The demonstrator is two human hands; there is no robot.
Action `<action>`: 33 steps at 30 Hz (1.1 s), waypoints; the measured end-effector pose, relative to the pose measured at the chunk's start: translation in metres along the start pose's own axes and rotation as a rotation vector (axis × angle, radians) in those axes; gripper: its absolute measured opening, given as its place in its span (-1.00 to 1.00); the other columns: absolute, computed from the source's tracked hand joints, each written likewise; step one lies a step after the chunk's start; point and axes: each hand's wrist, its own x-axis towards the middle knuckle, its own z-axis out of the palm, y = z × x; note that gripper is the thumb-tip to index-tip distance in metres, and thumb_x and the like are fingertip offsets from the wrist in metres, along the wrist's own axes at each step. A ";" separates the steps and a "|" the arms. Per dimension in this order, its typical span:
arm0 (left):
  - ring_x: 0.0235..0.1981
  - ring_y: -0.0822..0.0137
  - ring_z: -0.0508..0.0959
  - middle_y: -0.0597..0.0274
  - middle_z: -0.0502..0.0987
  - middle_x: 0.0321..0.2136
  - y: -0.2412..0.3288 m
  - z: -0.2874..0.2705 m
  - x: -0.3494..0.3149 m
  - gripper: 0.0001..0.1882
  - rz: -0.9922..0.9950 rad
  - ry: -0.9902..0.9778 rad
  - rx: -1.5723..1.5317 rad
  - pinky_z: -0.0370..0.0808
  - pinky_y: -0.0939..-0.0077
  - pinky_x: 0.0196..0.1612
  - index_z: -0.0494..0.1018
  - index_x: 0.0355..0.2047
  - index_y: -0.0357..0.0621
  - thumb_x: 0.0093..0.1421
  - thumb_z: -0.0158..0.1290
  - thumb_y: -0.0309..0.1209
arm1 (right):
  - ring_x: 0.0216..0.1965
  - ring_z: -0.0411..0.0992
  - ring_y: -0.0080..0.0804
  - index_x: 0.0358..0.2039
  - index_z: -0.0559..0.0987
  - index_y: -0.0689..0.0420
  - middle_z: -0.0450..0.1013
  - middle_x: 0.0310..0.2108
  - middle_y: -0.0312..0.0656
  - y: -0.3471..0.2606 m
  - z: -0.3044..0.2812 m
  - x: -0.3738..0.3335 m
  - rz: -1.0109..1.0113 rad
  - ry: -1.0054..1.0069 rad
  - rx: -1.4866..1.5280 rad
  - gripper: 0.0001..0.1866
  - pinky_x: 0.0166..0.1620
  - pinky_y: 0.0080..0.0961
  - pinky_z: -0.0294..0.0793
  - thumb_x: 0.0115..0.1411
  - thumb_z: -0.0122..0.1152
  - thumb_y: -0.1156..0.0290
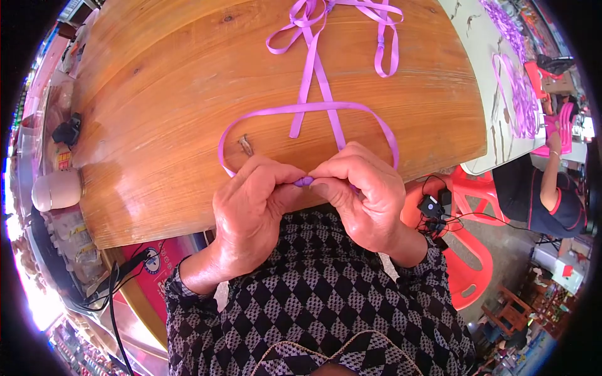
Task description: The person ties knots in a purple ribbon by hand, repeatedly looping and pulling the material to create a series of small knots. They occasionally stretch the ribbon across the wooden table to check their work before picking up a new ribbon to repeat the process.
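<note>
Close in front of my body, at the near edge of the table, both hands pinch a purple ribbon (295,109). My left hand (248,203) grips it between thumb and fingertips. Opposite it, my right hand (370,200) does the same, the fingertips almost meeting. Between them a small knot (303,182) of the ribbon shows. From the hands the ribbon rises in a wide loop lying over the table. Two flat tails run away from me to more looped purple ribbon (307,19) at the far side, which has small knots in it.
The wooden table (157,125) has a small brown scrap (245,145) on it. A pink rounded object (58,189) stands at the left edge. On the right, a white table (495,113) bears purple ribbon bundles (520,100); another person (552,194) sits there. A red chair (467,263) holds black devices and cables.
</note>
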 end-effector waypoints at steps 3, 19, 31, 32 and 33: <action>-0.43 0.37 0.46 0.20 0.46 -0.48 -0.001 0.002 -0.003 -0.87 -0.120 -0.020 -0.130 0.38 0.60 -0.36 0.46 -0.38 -0.30 0.01 0.10 -0.59 | -0.57 0.29 -0.42 -0.48 0.51 0.26 0.37 -0.59 -0.21 0.000 0.000 0.000 -0.019 -0.003 -0.025 -0.88 -0.51 -0.57 0.22 -0.04 0.28 0.53; -0.51 0.27 0.50 0.14 0.47 -0.51 -0.005 0.016 -0.005 -0.81 0.113 0.197 0.037 0.43 0.57 -0.48 0.48 -0.38 -0.29 -0.08 0.14 -0.65 | -0.58 0.30 -0.40 -0.46 0.49 0.29 0.40 -0.56 -0.18 0.001 0.008 -0.006 -0.046 0.061 -0.028 -0.90 -0.51 -0.58 0.25 -0.02 0.24 0.62; -0.37 0.40 0.47 0.15 0.47 -0.39 -0.001 0.011 -0.005 -0.82 -0.093 0.135 -0.250 0.39 0.64 -0.30 0.47 -0.31 -0.33 0.02 0.10 -0.64 | -0.50 0.28 -0.52 -0.38 0.48 0.35 0.38 -0.49 -0.19 -0.007 0.012 -0.008 0.064 0.099 0.089 -0.90 -0.45 -0.65 0.24 0.05 0.16 0.66; -0.37 0.40 0.47 0.15 0.47 -0.39 -0.001 0.013 -0.007 -0.82 -0.093 0.134 -0.250 0.39 0.64 -0.30 0.47 -0.31 -0.33 0.02 0.10 -0.64 | -0.50 0.29 -0.53 -0.36 0.48 0.36 0.38 -0.49 -0.20 -0.007 0.013 -0.008 0.091 0.103 0.111 -0.90 -0.44 -0.66 0.24 0.06 0.16 0.66; -0.37 0.39 0.47 0.14 0.48 -0.39 0.000 0.015 -0.009 -0.82 -0.205 0.177 -0.403 0.39 0.63 -0.29 0.47 -0.32 -0.33 0.02 0.11 -0.64 | -0.49 0.29 -0.54 -0.35 0.48 0.36 0.38 -0.49 -0.21 -0.007 0.014 -0.008 0.117 0.104 0.135 -0.89 -0.44 -0.66 0.25 0.07 0.16 0.66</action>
